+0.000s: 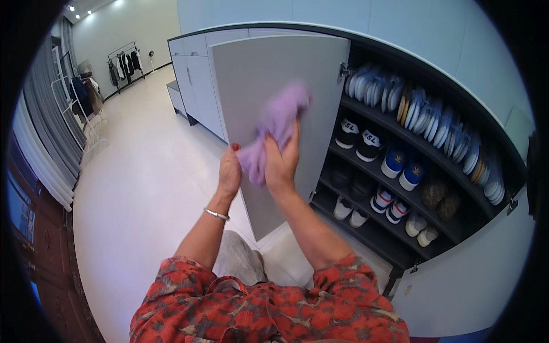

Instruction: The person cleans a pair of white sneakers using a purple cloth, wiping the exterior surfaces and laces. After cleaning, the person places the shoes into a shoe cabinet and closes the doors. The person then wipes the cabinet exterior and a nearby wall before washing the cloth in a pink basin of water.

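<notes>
A bunched lilac cloth (279, 109), blurred at its upper end, is stretched between my two hands. My left hand (230, 169) pinches its lower left edge, close to the free edge of an open cabinet door. My right hand (283, 163) grips the cloth's middle, its thumb lying on top. Behind the cloth stands the pale grey inner face of the cabinet door (317, 81), swung out on its hinges. Whether the cloth touches the door I cannot tell.
To the right, the open shoe cabinet has dark shelves (386, 109) with rows of slippers (424, 115), blue sneakers (401, 167) and black shoes (358, 139). A second open door (467, 274) stands at lower right. Clothes racks (126, 66) stand far left, beyond the pale tiled floor (141, 171).
</notes>
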Motion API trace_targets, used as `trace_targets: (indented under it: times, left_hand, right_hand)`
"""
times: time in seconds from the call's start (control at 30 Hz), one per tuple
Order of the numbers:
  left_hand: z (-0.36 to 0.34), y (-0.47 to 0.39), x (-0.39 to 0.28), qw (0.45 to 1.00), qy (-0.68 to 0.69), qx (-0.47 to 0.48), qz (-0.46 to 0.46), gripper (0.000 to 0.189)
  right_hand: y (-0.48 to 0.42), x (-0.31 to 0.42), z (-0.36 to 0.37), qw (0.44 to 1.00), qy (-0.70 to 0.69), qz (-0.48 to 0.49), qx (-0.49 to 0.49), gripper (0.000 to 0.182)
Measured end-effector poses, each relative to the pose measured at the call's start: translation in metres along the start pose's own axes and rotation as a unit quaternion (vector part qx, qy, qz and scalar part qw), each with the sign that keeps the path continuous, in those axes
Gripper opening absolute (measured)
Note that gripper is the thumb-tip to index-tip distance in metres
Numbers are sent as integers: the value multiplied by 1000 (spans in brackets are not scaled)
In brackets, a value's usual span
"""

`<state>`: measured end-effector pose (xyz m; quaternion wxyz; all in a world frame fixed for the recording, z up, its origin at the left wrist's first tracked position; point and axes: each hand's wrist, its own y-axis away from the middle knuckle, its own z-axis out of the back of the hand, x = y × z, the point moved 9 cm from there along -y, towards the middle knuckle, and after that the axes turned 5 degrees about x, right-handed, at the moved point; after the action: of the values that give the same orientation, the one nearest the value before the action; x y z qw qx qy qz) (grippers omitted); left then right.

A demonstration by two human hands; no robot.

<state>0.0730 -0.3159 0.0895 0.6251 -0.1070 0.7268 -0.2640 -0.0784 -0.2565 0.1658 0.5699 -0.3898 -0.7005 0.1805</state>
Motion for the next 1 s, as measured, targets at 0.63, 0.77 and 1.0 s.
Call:
trace_targets:
  times: [0.63,0.77,1.0]
  left_hand:
    - [-30,7,-32,992,-29,-110,-57,52]
    - [-17,12,-29,991,-52,-112,-49,52]
    - [-33,12,-34,992,3,-117,-55,53]
  right_hand:
    - [-90,-80,153,940,198,-74,-268,48]
    - [-168,13,103,941,297,121,-109,48]
    - [-302,50,92,907,407,50,92,42]
